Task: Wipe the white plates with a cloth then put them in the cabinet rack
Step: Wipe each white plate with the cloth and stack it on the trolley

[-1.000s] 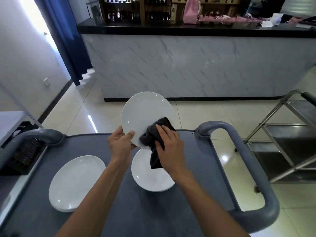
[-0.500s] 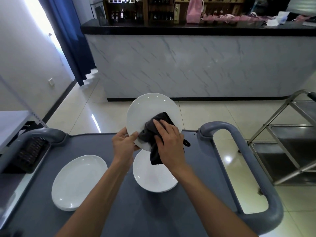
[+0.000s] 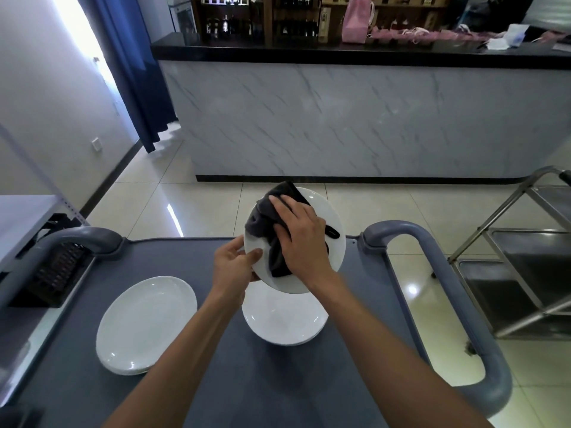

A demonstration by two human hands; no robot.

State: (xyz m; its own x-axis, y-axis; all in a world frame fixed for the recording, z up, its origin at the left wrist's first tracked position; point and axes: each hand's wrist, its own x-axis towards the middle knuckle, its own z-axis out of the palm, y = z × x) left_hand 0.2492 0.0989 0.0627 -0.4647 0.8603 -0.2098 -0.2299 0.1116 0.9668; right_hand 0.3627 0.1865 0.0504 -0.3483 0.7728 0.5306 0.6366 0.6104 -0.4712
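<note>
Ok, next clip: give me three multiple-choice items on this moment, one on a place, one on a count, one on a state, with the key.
1. Where is the cloth?
A. on the floor
B. on the held plate, under the right hand
C. on the counter

2. How many white plates or plate stacks show?
A. one
B. three
C. five

3. How is the held plate?
A. lying flat on the cart
B. broken
C. lifted and tilted, its edge gripped by the left hand

Key: 1 B, the right hand presses the dark cloth on that plate. 2 B, one held, a left stack and a middle stack on the cart. 3 C, it hangs above the middle stack.
</note>
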